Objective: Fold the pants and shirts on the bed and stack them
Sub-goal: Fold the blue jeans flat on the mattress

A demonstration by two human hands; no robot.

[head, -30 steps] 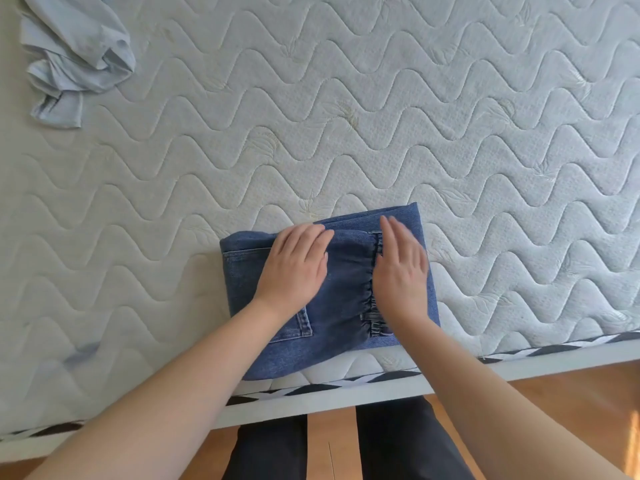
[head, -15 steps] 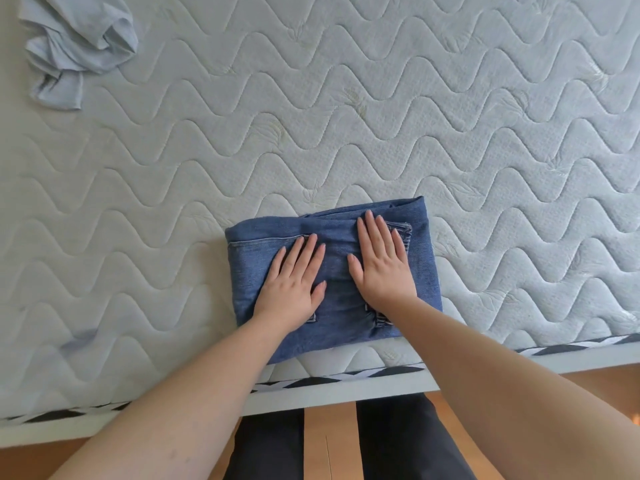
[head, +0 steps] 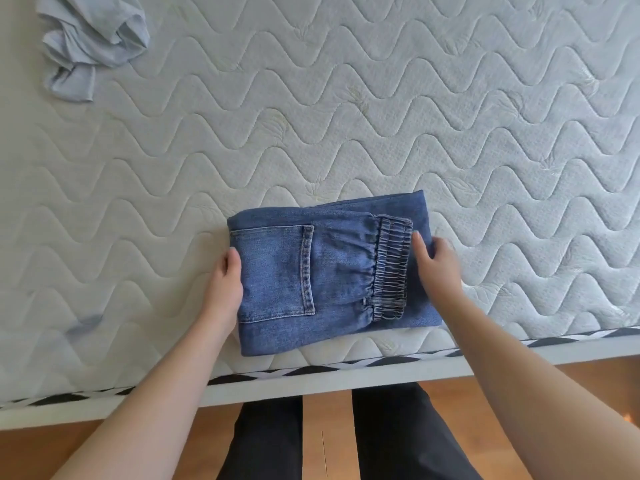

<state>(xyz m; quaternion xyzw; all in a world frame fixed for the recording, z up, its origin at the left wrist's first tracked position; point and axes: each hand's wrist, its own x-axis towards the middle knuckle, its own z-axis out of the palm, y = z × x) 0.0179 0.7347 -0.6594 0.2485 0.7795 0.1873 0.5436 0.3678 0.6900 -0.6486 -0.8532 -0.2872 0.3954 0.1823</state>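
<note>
The folded jeans (head: 329,278) lie on the bed (head: 381,116) close to its near edge, a compact blue rectangle with the back pocket facing up on the left part and the gathered elastic waistband on the right part. The left hand (head: 225,285) holds the left edge of the jeans: the thumb lies on top of the denim, while the other fingers are tucked out of sight at or under the edge, so how far they curl cannot be told. The right hand (head: 436,268) grips the right edge just beside the waistband, thumb on top of the fabric and the rest of the fingers wrapped down over the side. Both forearms reach in from the bottom corners. A crumpled pale blue shirt (head: 91,39) sits unfolded at the far left corner of the bed, well apart from the jeans. The bed has a white quilted surface with wavy stitching and a black-and-white trim along its near edge. Below it, the person's dark trouser legs (head: 346,441) stand on a wooden floor (head: 536,382).
</note>
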